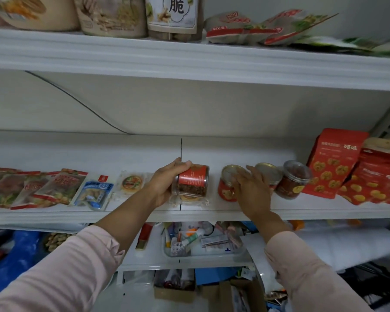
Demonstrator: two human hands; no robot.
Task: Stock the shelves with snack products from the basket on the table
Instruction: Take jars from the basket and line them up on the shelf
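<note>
As the left hand [163,186] clasps a stiff, likely light snack jar [193,182] round its slick wall, the right hand [251,189] lies flat on a red jar [226,192].

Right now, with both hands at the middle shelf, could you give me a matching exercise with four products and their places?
1 labelled jar
2 red tin
3 blue packet
4 red printed bag

A lying flat, farthest left of the four
B partly covered by right hand
C gripped by left hand
D standing upright, farthest right of the four

Pairs: 1-C, 2-B, 3-A, 4-D.
</note>
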